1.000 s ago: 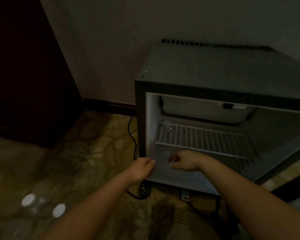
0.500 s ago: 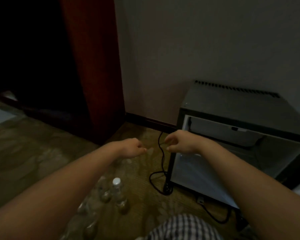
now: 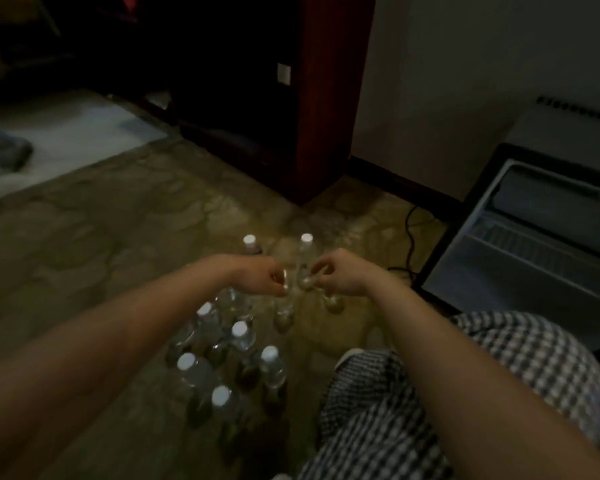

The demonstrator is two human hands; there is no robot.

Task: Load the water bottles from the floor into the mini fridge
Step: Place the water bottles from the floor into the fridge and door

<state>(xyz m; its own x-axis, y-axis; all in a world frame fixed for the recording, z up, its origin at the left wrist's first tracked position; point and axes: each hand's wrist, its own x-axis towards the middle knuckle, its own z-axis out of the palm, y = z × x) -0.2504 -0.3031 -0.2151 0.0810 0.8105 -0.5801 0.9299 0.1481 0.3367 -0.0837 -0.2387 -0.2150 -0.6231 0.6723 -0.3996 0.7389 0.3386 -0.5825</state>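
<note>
Several clear water bottles [image 3: 240, 336] with white caps stand in a cluster on the patterned carpet between my forearms. Two more bottles [image 3: 306, 249] stand just beyond my hands. My left hand [image 3: 265, 278] has its fingers curled round the top of a bottle [image 3: 284, 317] that reaches down below it. In the same way my right hand [image 3: 338, 275] pinches the top of another bottle [image 3: 334, 304]. The mini fridge [image 3: 492, 216] stands at the right with its inside showing, a wire shelf [image 3: 534, 252] across it. The picture is dim and blurred.
A dark red wooden cabinet [image 3: 329, 133] stands behind the bottles against the wall. A black power cable [image 3: 409, 233] runs along the carpet left of the fridge. My knee in checked trousers [image 3: 499, 375] lies at the lower right. Pale floor [image 3: 70, 140] begins at the far left.
My view has swung left and down from the fridge to the bottles on the floor. Both hands moved away from the fridge opening and came down onto two bottle tops.
</note>
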